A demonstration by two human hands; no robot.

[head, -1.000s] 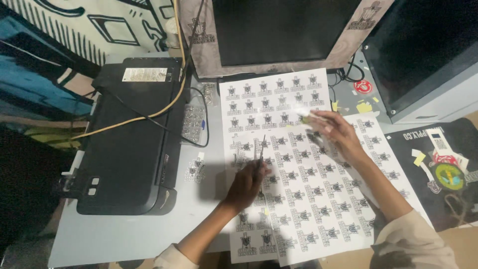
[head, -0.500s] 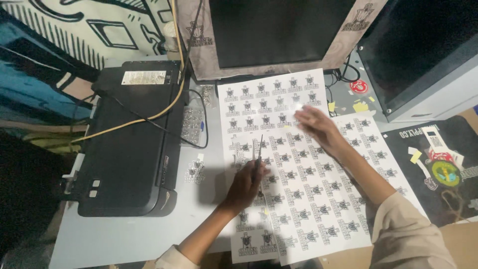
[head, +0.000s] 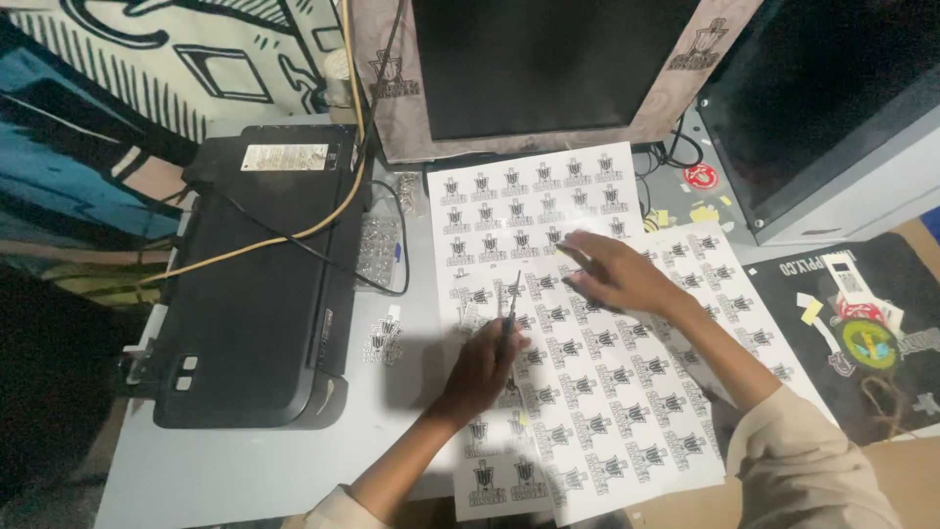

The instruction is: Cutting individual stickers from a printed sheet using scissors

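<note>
- The left hand [head: 482,367] grips a thin metal blade tool [head: 510,306], tip pointing to 12 o'clock.
- The right hand [head: 612,274] lies flat, fingers spread, grasping nothing, on the white printed sticker sheets [head: 587,392].
- A black boxy printer [head: 255,284] sits at 9 o'clock.

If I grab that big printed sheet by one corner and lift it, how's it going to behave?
The printed sheet looks thin and flat, so it would probably flop and bend. It seems light, and overlaps a second sheet, so that may shift. The right hand pressing it suggests it slides easily.
</note>
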